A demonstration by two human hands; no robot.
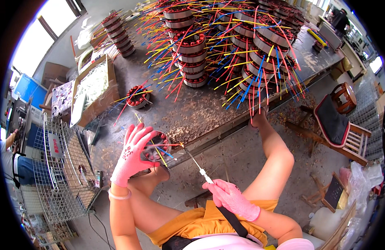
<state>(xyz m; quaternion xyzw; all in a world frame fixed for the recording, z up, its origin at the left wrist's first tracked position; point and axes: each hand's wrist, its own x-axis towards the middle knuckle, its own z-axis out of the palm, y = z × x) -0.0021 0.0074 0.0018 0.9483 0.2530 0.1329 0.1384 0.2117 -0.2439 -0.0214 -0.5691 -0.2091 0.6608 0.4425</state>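
Note:
My left hand (133,155), in a pink glove, grips a round motor stator (155,146) with dark red windings and red, yellow and blue leads sticking out of it. It holds the stator just in front of the workbench edge (200,141). My right hand (230,198), also in a pink glove, holds a thin soldering tool (196,164) by its white handle. The tool's tip glows orange where it meets the lead ends to the right of the stator.
One stator (138,96) lies alone on the bench. Tall stacks of stators (225,46) with coloured leads fill the far bench. A cardboard box (92,89) and wire basket (63,175) stand at left, a wooden chair (338,125) at right. Another person's arm (9,141) shows at far left.

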